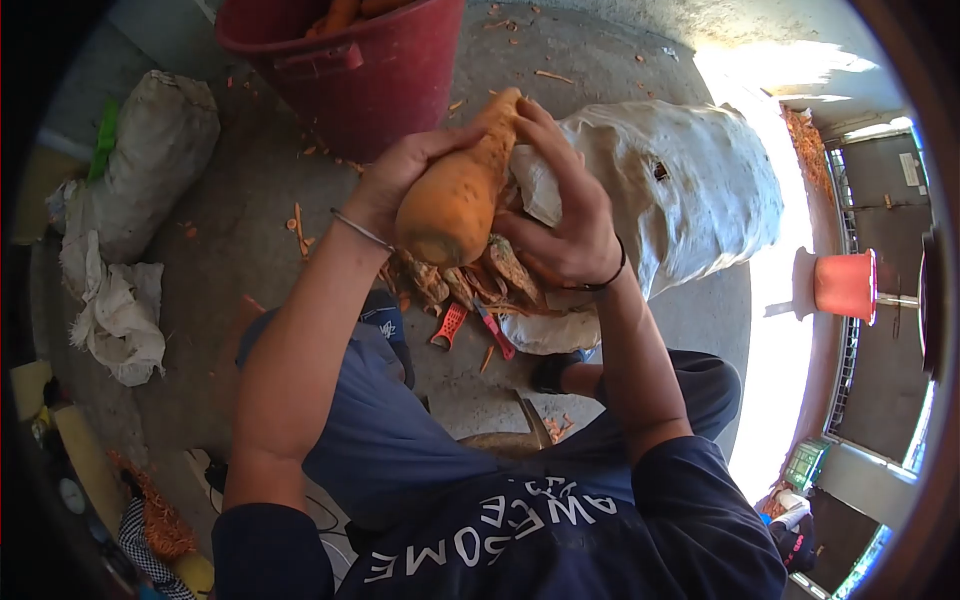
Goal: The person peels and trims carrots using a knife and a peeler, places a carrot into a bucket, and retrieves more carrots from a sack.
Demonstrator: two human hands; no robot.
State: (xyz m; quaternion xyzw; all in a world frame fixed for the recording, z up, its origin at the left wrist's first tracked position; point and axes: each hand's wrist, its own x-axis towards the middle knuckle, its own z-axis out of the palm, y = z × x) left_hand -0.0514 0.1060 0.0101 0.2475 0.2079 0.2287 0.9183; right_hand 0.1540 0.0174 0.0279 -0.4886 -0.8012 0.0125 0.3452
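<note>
Head view: left hand [400, 172] grips a carrot [450, 200]; right hand [578, 218], fingers spread, touches its tip; red bucket [400, 85] beyond them.

centre of frame: one large, tapered orange root vegetable [445, 205], gripped by the left hand [402, 172]; fingertips of the right hand [577, 220] contact its narrow upper end. top, left of centre: round red plastic bucket [385, 95], containing orange vegetables [341, 14]. right of centre: bulging white sack [690, 190], lying on grey floor [270, 200].
</note>
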